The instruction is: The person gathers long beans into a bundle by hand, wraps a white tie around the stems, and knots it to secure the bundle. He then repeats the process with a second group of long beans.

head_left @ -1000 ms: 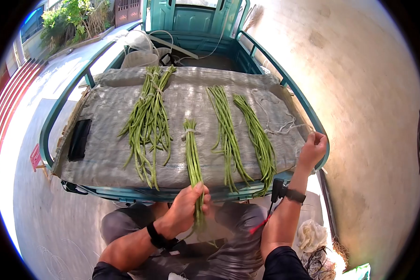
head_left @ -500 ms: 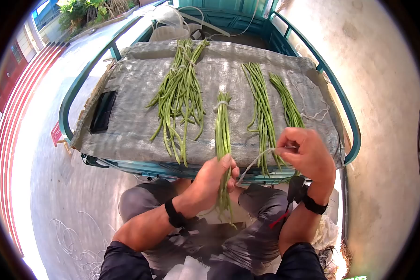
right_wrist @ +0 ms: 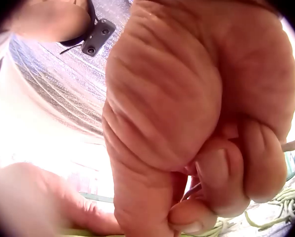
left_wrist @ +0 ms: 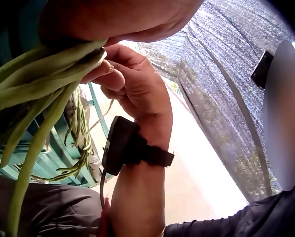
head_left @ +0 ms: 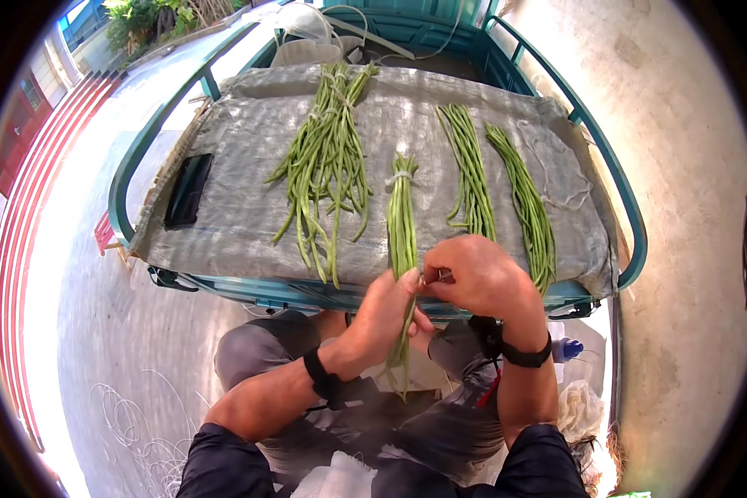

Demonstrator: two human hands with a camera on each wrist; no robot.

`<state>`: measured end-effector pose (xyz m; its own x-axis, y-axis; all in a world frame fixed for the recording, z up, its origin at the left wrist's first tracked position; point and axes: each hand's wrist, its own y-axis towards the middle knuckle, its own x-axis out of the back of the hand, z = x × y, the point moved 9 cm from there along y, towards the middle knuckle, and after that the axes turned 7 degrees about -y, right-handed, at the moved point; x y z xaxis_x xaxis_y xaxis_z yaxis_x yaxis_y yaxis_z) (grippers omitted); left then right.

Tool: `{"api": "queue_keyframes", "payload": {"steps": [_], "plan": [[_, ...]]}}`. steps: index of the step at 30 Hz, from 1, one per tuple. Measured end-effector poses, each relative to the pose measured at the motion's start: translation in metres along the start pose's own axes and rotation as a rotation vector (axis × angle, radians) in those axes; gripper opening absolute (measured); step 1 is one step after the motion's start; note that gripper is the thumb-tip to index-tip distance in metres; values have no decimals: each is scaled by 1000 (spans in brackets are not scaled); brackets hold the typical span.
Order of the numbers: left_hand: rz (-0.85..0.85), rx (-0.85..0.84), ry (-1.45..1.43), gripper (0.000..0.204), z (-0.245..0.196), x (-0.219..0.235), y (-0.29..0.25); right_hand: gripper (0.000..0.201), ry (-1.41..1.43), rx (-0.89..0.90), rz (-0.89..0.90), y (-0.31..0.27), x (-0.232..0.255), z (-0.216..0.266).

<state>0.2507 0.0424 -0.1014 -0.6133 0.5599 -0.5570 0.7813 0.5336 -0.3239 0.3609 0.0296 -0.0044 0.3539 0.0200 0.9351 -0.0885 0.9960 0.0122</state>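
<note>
In the head view my left hand (head_left: 379, 314) grips a slim bundle of long green beans (head_left: 402, 220) near its lower end, thumb across the front. A pale string (head_left: 401, 176) is tied round the bundle's upper end. My right hand (head_left: 488, 278) is close against the left thumb, fingers curled and pinching a thin string, mostly hidden by the hand. A tail of that string (left_wrist: 102, 117) hangs below the right hand in the left wrist view. Bean ends (left_wrist: 43, 84) stick out of the left fist there.
On the grey woven sheet (head_left: 241, 124) lie a large tied cluster of beans (head_left: 324, 158), two more bean bundles (head_left: 466, 166), a loose white string (head_left: 568, 201) and a black phone (head_left: 188, 191). Green cart rails (head_left: 145, 137) flank the sheet. Pale buckets (head_left: 303, 51) stand behind.
My right hand has come from the sheet's far right edge to the held bundle, bringing a string along. The left hand keeps its grip. The head view has shifted.
</note>
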Motion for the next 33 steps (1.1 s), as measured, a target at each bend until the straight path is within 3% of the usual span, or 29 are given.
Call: {"api": "queue_keyframes", "payload": {"steps": [4, 7, 16, 19, 22, 28, 33], "plan": [[-55, -78, 107, 31, -1, 3, 2, 11, 84, -25, 37, -2, 7, 0], [-22, -41, 196, 36, -6, 1, -5, 9, 93, 15, -28, -9, 18, -5], [-36, -26, 158, 39, -6, 3, -5, 11, 77, 157, -42, -10, 17, -1], [-36, -94, 20, 37, -5, 1, -2, 14, 261, 164, 8, -6, 13, 2], [73, -34, 18, 37, -1, -5, 1, 14, 344, 23, 66, -2, 7, -5], [34, 12, 56, 32, 4, -3, 0, 15, 308, 17, 35, 1, 9, -8], [7, 51, 4, 30, 2, -5, -4, 10, 479, -98, -8, 4, 14, -30]]}}
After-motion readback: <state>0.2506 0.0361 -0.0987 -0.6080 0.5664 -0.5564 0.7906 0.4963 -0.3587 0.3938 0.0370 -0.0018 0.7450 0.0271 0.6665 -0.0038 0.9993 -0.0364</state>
